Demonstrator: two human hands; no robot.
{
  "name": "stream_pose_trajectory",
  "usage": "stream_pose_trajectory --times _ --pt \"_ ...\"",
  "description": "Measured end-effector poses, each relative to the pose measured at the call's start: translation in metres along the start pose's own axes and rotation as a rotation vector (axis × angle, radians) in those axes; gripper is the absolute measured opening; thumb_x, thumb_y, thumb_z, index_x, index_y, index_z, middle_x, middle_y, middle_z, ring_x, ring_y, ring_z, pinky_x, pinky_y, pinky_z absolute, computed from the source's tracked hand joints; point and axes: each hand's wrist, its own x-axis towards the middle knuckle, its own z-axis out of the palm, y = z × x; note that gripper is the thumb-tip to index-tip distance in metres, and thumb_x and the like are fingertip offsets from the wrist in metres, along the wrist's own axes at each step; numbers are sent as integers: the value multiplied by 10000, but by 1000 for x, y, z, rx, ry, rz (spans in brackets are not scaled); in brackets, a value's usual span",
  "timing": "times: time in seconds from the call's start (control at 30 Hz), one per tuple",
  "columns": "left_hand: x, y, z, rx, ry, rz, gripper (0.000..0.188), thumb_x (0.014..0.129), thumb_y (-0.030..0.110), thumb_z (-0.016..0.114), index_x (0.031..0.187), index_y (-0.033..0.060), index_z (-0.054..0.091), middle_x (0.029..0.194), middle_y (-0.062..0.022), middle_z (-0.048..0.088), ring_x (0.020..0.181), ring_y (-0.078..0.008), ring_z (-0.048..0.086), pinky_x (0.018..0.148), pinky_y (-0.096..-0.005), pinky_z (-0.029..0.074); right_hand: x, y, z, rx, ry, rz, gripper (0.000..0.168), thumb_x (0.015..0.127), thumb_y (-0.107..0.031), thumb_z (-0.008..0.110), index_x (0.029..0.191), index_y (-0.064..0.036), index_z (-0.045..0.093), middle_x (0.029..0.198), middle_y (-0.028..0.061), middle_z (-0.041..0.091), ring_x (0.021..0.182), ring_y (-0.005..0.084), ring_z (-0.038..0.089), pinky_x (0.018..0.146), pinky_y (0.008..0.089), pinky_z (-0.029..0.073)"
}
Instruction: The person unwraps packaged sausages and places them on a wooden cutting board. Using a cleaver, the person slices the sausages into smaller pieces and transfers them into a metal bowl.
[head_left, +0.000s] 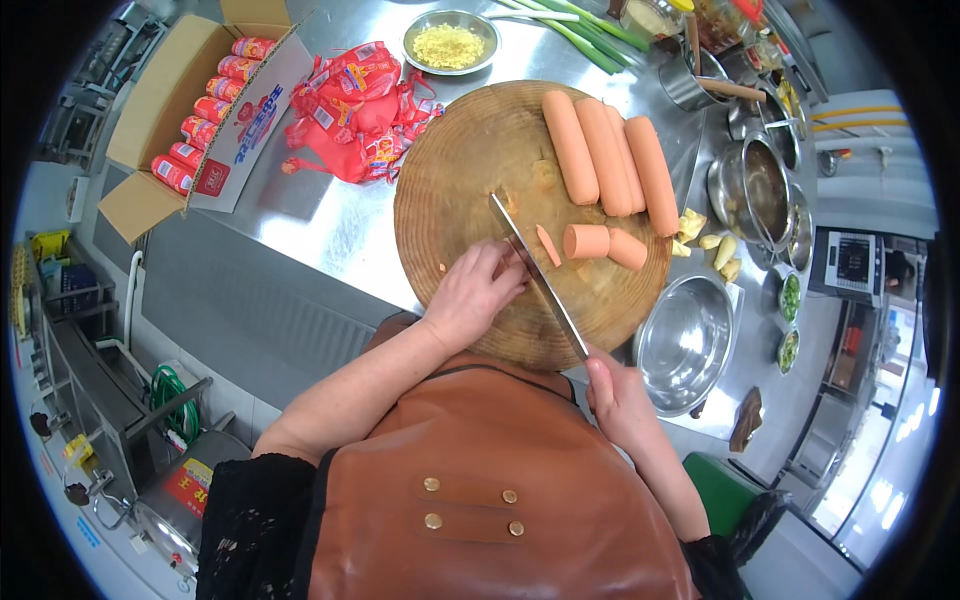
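Observation:
My right hand (616, 394) grips a knife (541, 279) by its handle, the long blade angled across the round wooden chopping block (457, 161). Against the blade's left side, my left hand (480, 294) rests on the block with curled fingers; whether they hold a piece is hidden. To the right of the blade lie a thin sausage slice (548, 245) and two short sausage pieces (586, 241) (628, 249). Several whole peeled sausages (570, 148) lie side by side at the block's upper right. A small orange scrap (442, 267) sits left of my hand.
Red plastic wrappers (360, 112) and a carton (251, 142) of wrapped sausages stand left. Behind are a bowl of chopped yellow food (450, 46) and scallions (585, 34). An empty steel bowl (684, 345), ginger pieces (724, 253) and metal pots (750, 191) are right.

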Motion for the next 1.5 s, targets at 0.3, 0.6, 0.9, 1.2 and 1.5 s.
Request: stream_pose_trajectory --times 0.3,0.6,0.9,1.2,1.5 --pt "-6 -1 1 -30 -47 -52 239 781 129 717 970 44 597 1056 -131 519 991 -317 543 814 -405 497 -30 -4 -11 -9 -50 100 412 1026 -282 454 1277 28 558 575 151 528 527 233 575 552 340 460" --pt "-3 -3 0 -35 -12 -9 239 767 121 725 963 43 612 1059 -125 523 998 -317 537 832 -404 491 1 2 4 -3 -20 41 434 1030 -306 440 1263 39 562 579 162 541 523 271 578 566 361 471" --pt "-6 -3 2 -72 21 -31 261 728 83 761 938 28 617 1018 -121 518 901 -298 536 765 -395 490 -32 -6 -12 19 -91 100 456 1042 -324 411 1324 13 534 547 100 508 500 180 536 538 323 445" --pt "-6 -2 -1 -95 -8 -54 309 745 107 744 1017 39 615 1082 -125 534 997 -318 534 850 -399 489 1 12 13 -85 13 -32 402 1032 -290 416 1230 13 590 629 235 568 617 403 621 593 410 483" --pt "-10 0 -13 -42 74 16 325 735 100 736 1020 48 589 1116 -114 527 1075 -321 526 906 -416 468 2 9 10 -37 -12 3 437 1032 -333 416 1218 19 596 642 224 582 651 395 634 626 413 489"
